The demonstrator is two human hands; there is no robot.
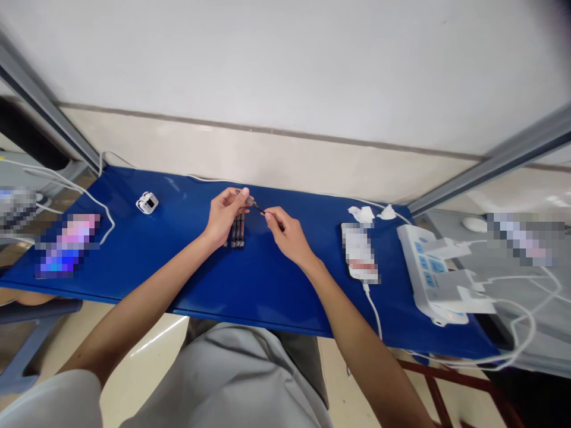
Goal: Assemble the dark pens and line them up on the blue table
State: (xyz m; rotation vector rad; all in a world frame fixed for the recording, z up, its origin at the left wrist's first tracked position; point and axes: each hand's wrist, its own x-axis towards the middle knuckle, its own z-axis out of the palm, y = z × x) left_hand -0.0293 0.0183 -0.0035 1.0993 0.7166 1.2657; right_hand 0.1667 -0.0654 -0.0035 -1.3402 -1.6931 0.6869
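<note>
Blue table [267,285], pen [256,206] across both grips [226,215] [286,230]

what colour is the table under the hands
Deep blue table, clearest in the head view.

top [232,380]: grey, loosely creased | left sleeve [60,399]: short, plain grey

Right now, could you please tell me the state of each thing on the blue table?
Held pen: between left hand and right hand; cap unclear.
Pens: lying side by side.
Left phone: screen lit.
Right phone: screen lit, cable plugged in.
Power strip: adapters plugged in.
Tissue: crumpled.
White gadget: on or off, cannot tell.
</note>
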